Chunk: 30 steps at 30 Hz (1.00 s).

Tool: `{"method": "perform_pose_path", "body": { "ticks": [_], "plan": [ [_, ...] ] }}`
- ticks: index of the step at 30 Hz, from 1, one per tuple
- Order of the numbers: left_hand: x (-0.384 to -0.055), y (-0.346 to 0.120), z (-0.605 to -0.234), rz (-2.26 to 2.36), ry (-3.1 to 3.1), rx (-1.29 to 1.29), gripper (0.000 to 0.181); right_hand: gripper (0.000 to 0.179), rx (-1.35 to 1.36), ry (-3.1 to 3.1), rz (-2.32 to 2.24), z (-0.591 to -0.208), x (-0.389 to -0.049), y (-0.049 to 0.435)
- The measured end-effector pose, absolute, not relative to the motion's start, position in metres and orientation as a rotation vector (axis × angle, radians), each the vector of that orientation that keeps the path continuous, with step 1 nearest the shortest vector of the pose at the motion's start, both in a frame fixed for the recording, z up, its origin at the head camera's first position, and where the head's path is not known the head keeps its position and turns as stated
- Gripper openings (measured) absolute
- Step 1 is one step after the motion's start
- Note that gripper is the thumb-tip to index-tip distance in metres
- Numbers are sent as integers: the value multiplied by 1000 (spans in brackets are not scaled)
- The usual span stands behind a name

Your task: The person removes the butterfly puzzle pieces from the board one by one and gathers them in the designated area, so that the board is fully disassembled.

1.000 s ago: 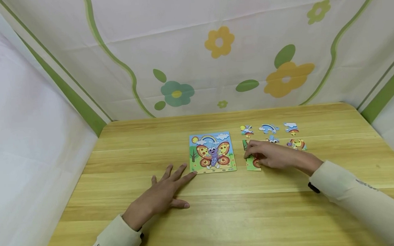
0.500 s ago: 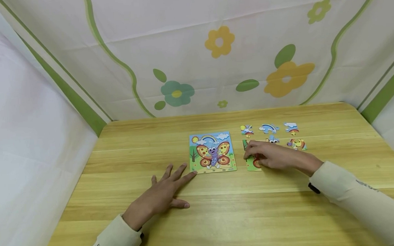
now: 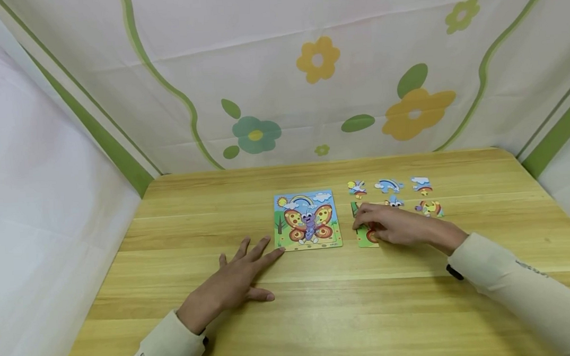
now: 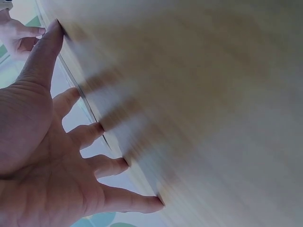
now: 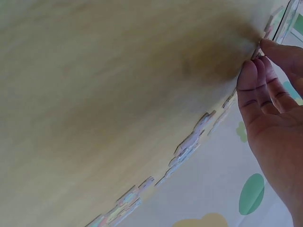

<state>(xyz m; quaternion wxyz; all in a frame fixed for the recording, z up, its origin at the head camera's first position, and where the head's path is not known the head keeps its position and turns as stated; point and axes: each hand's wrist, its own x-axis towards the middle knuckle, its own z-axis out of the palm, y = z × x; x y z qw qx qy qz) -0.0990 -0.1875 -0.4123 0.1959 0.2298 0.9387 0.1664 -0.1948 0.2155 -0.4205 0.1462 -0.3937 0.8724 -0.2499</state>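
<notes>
In the head view, my left hand rests on the table with fingers spread. Its index fingertip is at the lower left corner of the square butterfly picture board. Fingertips of that hand touch the wood in the left wrist view. To the right of the board, my right hand bends over the puzzle pieces, thumb and fingers around a green puzzle piece with a red-brown swirl. In the right wrist view this hand has thumb and fingertips close together at a piece's edge; the exact contact is partly hidden.
Beyond the right hand lie a sun piece, a rainbow piece and a cloud piece. A yellow wing piece and a partly covered eyes piece lie nearer. A flowered cloth hangs behind the table.
The green swirl piece under my right hand has shifted very slightly to the right. Both hands look otherwise still, and the board stays in place.
</notes>
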Motion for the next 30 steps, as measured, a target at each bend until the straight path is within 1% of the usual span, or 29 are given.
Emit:
{"method": "perform_pose_path", "body": {
  "ticks": [3, 10, 19, 25, 30],
  "plan": [
    [-99, -187, -413, 471, 2624, 644, 90, 37, -1134, 2508, -729, -420, -194, 215],
    [-100, -187, -413, 500, 2625, 655, 90, 48, -1167, 2532, -714, -410, -196, 200],
    [-102, -180, -411, 527, 2612, 716, 89, 41, -1226, 2521, -681, -404, -200, 160],
    [-106, -174, -410, 452, 2619, 790, 85, 39, -1284, 2501, -666, -404, -202, 136],
    [-109, -171, -410, 407, 2609, 788, 84, 35, -1297, 2505, -628, -406, -205, 123]
  ]
}}
